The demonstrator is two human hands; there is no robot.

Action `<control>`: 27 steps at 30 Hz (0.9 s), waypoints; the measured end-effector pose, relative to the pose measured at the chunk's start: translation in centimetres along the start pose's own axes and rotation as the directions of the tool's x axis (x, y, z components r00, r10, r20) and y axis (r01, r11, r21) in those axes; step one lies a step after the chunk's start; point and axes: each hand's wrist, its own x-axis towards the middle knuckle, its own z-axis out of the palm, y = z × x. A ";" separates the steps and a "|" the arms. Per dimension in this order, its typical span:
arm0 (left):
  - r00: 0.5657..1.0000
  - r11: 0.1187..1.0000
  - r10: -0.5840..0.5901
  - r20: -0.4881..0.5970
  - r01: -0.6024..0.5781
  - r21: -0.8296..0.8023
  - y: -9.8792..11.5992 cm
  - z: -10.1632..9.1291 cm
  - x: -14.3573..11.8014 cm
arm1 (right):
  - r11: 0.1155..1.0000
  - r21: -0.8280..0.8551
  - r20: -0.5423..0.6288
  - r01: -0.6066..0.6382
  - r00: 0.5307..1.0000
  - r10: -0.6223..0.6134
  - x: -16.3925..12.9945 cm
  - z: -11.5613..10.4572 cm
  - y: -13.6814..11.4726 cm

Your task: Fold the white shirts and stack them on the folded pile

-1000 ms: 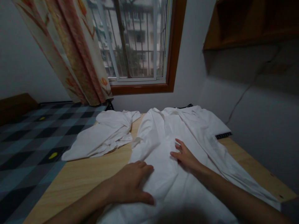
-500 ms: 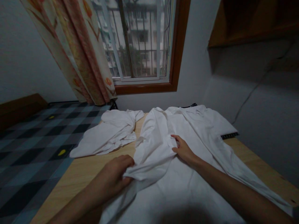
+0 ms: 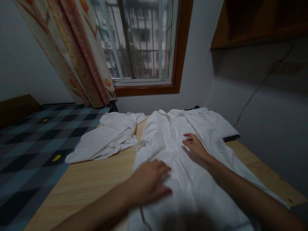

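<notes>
A long white garment (image 3: pixel 163 141), which looks like a coat, lies spread on the wooden board with creases down its middle. My left hand (image 3: pixel 151 178), slightly smeared by motion, is over the garment's left front, thumb and fingers apart with no cloth between them. Farther up, my right hand (image 3: pixel 195 144) hovers over or lightly touches the cloth; its fingers are apart and curved, and they grip nothing. The near end of the garment is partly dark and blurred. A second white garment (image 3: pixel 108 138) lies crumpled to the left.
Under the garments is a light wooden board (image 3: pixel 96 179). A checked bedspread (image 3: pixel 29 154) covers the bed at left. Behind stand a curtain (image 3: pixel 79 54) and a barred window (image 3: pixel 141 48). A wooden shelf (image 3: pixel 255 35) hangs upper right, with a cable (image 3: pixel 252 94) along the wall.
My left hand has let go of the garment's left front edge and moved right, leaving that front flatter. My right hand has released the cloth and shifted slightly right and up.
</notes>
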 end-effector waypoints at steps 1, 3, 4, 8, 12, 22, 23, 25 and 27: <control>0.979 0.994 -0.091 -0.185 0.100 0.041 -2.5 -1.0 1.5 | 0.999 -0.037 -0.024 0.019 1.000 -0.020 0.4 0.0 -0.2; 0.816 0.923 -0.349 -0.462 0.385 -0.015 -8.1 -3.0 4.0 | 0.994 -0.084 -0.056 0.066 0.996 -0.071 1.4 0.3 -1.3; 0.730 0.874 -0.431 -0.530 0.484 -0.045 -10.6 -3.8 4.9 | 0.989 -0.105 -0.065 0.101 0.992 -0.108 2.1 0.6 -2.1; 0.836 0.876 -0.478 -0.270 0.474 -0.086 -16.1 -3.5 7.0 | 0.947 -0.189 -0.059 0.259 0.960 -0.274 5.9 2.9 -5.0; 0.906 0.924 -0.379 -0.190 0.359 -0.128 -14.9 -0.3 8.4 | 0.908 -0.290 0.006 0.302 0.950 -0.313 9.7 5.2 -6.3; 0.856 0.901 -0.333 -0.396 0.165 -0.400 -10.7 -7.2 10.5 | 0.836 -0.548 -0.006 -0.039 0.999 0.043 11.0 3.7 -0.9; 0.858 0.887 -0.353 -0.373 0.180 -0.426 -10.2 -9.0 10.7 | 0.836 -0.547 0.001 -0.030 0.999 0.037 10.6 3.6 -0.2; 0.853 0.873 -0.406 -0.328 0.255 -0.415 -9.5 -12.6 11.0 | 0.836 -0.549 0.025 0.009 1.000 0.005 9.7 3.5 0.8; 0.837 0.884 -0.455 -0.304 0.384 -0.265 -9.1 -16.3 11.1 | 0.827 -0.558 0.052 0.062 0.998 -0.039 9.0 3.6 1.5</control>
